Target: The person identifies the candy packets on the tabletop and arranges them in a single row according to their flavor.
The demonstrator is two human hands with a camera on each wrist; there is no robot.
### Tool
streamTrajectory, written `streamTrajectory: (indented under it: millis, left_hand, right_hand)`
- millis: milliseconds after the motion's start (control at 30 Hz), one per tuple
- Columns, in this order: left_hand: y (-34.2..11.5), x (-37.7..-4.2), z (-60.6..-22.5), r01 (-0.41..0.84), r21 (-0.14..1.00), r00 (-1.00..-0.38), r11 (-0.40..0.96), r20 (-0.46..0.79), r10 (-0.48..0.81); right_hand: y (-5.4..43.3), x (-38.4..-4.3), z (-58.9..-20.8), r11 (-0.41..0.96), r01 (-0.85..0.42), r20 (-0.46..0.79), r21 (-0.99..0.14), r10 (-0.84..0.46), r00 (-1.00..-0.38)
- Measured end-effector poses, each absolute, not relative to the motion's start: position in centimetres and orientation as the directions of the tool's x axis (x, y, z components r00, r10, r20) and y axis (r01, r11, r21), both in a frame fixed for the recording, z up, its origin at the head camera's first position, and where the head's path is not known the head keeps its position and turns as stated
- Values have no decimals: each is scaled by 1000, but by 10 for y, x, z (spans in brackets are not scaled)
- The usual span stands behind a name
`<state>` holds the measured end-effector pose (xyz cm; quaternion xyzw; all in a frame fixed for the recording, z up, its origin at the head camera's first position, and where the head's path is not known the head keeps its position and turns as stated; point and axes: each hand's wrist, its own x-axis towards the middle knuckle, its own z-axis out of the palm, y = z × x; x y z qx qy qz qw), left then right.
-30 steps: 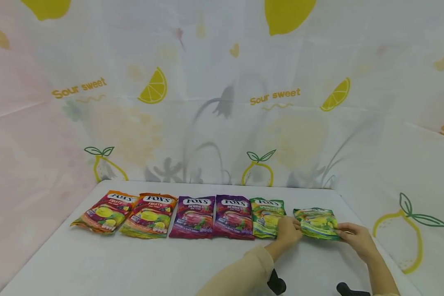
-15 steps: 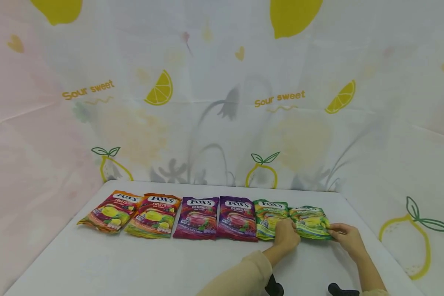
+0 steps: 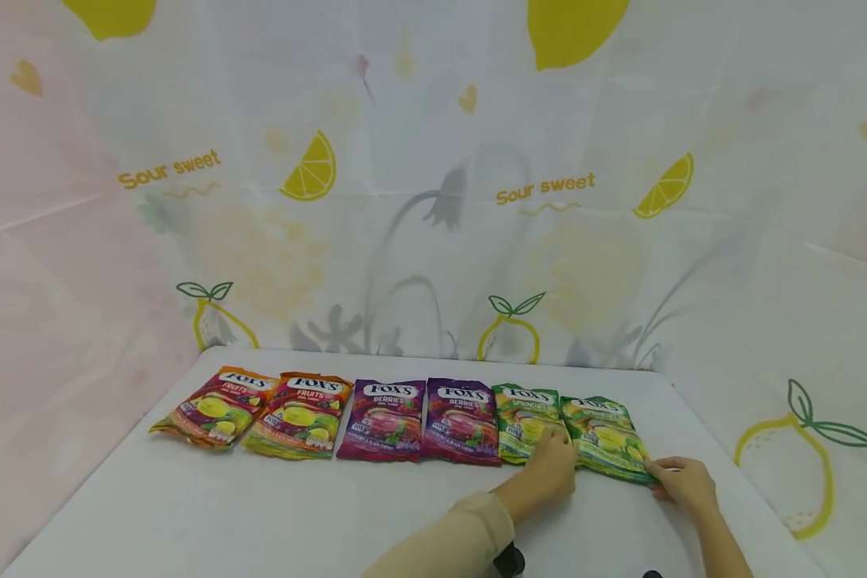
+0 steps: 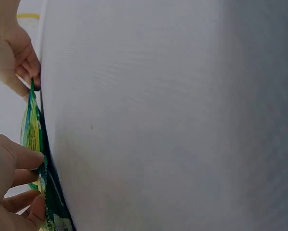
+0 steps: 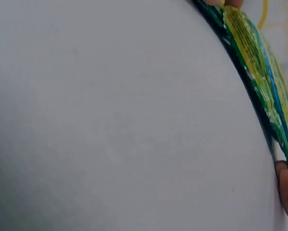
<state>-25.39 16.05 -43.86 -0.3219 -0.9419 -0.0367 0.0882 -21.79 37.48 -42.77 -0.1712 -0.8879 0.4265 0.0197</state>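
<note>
Two green candy bags lie at the right end of a row in the head view. My right hand (image 3: 686, 486) pinches the lower right corner of the rightmost green candy bag (image 3: 603, 437), as the left wrist view also shows. My left hand (image 3: 549, 470) is at that bag's lower left corner, thumb and fingers (image 4: 26, 156) on its edge. The same hand covers the lower part of the other green candy bag (image 3: 523, 409). The rightmost bag is slanted, its top leaning left. In the right wrist view its lower edge (image 5: 259, 86) stretches between both hands.
Left of the green bags lie two purple berry candy bags (image 3: 383, 421) and two orange-red fruit candy bags (image 3: 299, 417). They rest on a white table (image 3: 274, 514), with a lemon-print cloth (image 3: 405, 241) hanging behind it.
The rightmost green bag has shifted left against its green neighbour and turned, its lower right corner coming nearer to me. Both hands have moved along with it.
</note>
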Motion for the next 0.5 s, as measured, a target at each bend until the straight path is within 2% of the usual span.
streamTrajectory:
  millis: [200, 367, 500]
  left_hand:
    - [154, -252, -435, 638, 162, -769, 753, 181, 613]
    - [151, -251, -437, 679, 212, -733, 703, 237, 637]
    - [146, -247, -439, 686, 298, -728, 664, 262, 634]
  right_hand:
    - [364, -219, -424, 684, 225, -19, -694, 295, -955]
    - [361, -217, -424, 659, 211, 4, -722, 308, -951]
    - [360, -216, -427, 666, 211, 5, -715, 307, -952]
